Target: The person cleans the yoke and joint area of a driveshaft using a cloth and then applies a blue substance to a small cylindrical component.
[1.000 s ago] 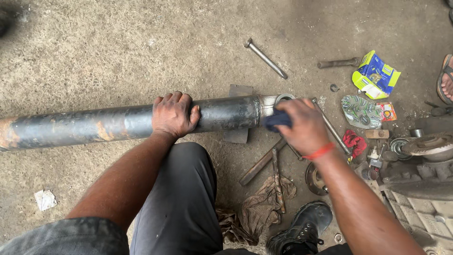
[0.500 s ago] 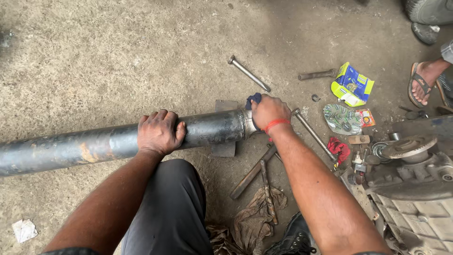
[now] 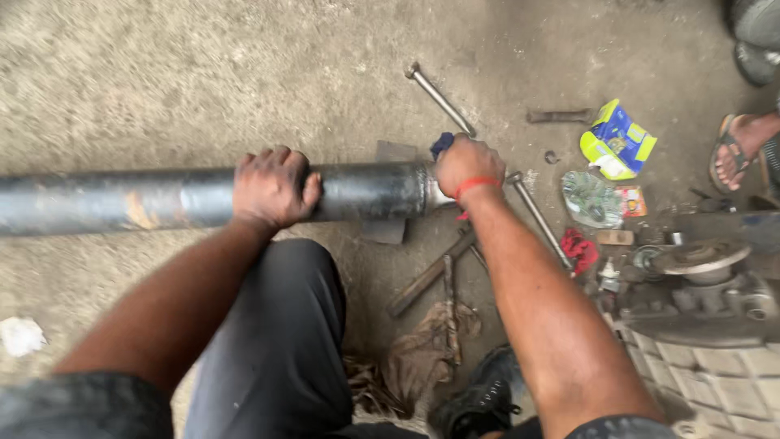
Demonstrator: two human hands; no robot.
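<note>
Two hands, left hand (image 3: 272, 187) and right hand (image 3: 467, 165), grip one steel shaft (image 3: 162, 199).

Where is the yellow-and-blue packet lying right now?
In the head view, the yellow-and-blue packet lies on the concrete floor at upper right, beyond the right hand, just above a clear plastic bag.

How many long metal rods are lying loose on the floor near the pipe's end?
2. One metal rod lies above the pipe's end, beyond the right hand. A second rod runs diagonally down from that hand towards the red cloth. Others may be hidden under the arms.
</note>
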